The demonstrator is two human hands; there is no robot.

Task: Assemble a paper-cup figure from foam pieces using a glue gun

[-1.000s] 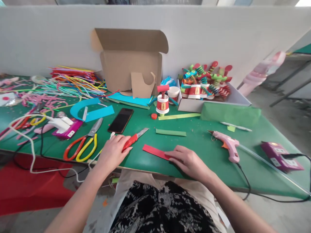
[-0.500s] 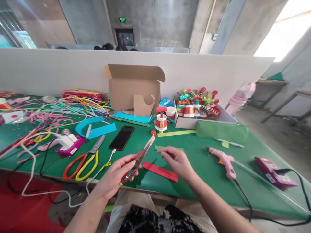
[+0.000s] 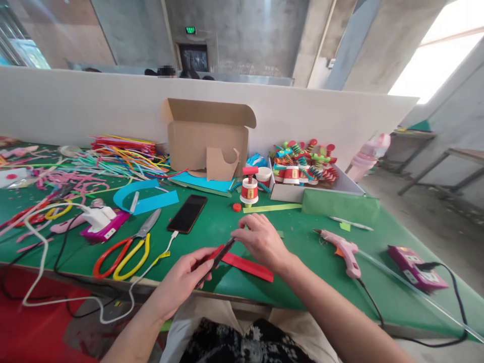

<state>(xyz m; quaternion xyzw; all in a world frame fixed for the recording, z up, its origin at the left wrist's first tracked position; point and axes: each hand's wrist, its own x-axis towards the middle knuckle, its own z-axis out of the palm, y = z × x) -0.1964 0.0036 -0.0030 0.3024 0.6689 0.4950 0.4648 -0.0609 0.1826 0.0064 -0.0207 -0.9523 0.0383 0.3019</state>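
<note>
My left hand (image 3: 189, 275) is wrapped round a red and black utility knife (image 3: 218, 258), which slants up to the right. At its far end, the fingers of my right hand (image 3: 262, 239) are pinched together and hide the tip. Under the hands on the green table lies a red strip (image 3: 251, 268). Beyond them stands a red and white paper-cup figure (image 3: 249, 190) with spring arms and a red roll on top. A small red disc (image 3: 236, 207) lies beside it.
Scissors (image 3: 132, 247) and a phone (image 3: 188, 214) lie to the left. On the right are a pink glue gun (image 3: 342, 250) and a purple power strip (image 3: 418, 267) with a cord. A box (image 3: 280, 191) of cup figures and a cardboard box (image 3: 207, 131) stand behind.
My right hand has moved left and closed its fingers at the tip of the utility knife. The knife has turned in my left hand, and its pale blade end is now hidden.
</note>
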